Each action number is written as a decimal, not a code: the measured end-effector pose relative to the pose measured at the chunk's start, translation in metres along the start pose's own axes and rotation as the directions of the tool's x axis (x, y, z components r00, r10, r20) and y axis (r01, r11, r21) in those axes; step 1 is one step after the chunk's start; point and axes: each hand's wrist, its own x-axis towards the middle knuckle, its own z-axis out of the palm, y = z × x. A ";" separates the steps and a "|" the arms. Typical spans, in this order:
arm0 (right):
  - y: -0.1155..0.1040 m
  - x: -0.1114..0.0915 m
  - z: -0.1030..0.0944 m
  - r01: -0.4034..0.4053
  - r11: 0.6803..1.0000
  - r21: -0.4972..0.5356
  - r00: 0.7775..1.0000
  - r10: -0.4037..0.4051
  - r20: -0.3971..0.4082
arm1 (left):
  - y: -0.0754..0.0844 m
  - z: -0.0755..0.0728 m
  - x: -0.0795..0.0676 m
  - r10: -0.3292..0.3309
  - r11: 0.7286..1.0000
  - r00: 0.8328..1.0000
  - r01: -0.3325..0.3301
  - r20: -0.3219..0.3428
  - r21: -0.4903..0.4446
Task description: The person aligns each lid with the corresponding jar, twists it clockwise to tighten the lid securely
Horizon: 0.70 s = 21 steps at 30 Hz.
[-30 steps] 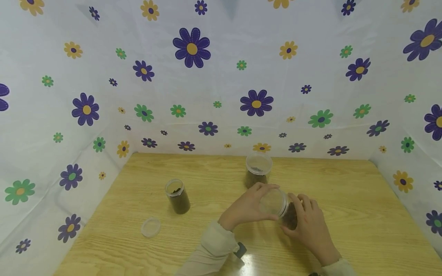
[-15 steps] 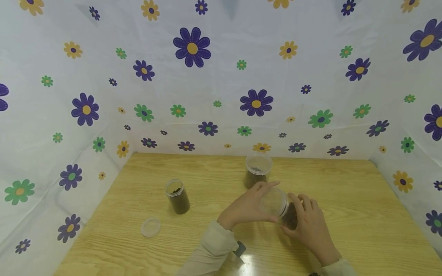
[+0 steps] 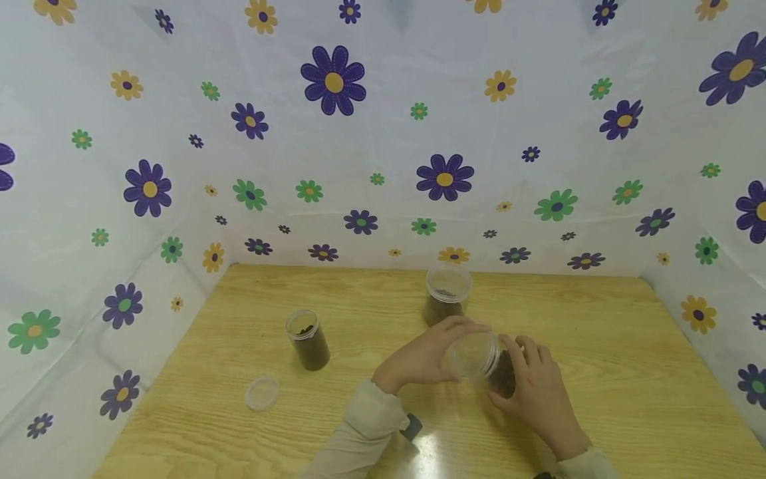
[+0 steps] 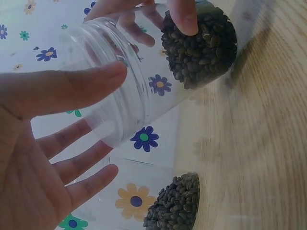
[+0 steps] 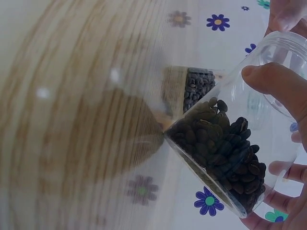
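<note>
In the head view, my right hand (image 3: 535,392) grips a clear jar (image 5: 283,139), tilted with its mouth end to the left. Dark, bean-like seeds (image 5: 216,153) lie heaped at its lower end, low over the table. My left hand (image 3: 419,356) is at the jar's mouth end, around a clear round lid (image 3: 469,354). From the left wrist, its thumb (image 4: 96,86) overlaps the jar's ringed neck (image 4: 127,81), while the other fingers (image 4: 91,184) are spread out straight behind.
Behind the hands stands a wider clear jar (image 3: 447,283) of dark contents. An uncovered slim jar (image 3: 310,346) of similar seeds stands at the left, with a loose clear lid (image 3: 261,394) in front of it. Flower-printed sheeting (image 3: 383,133) walls the wooden table (image 3: 359,299).
My left hand has shifted slightly left at the lid, its thumb drawing back from the jar's lower side. The right hand and the jar stay in place.
</note>
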 end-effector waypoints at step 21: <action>0.002 -0.001 0.000 0.008 1.000 0.014 1.000 -0.008 -0.003 | 0.006 -0.002 0.006 -0.068 0.998 0.998 0.068 -0.009 0.003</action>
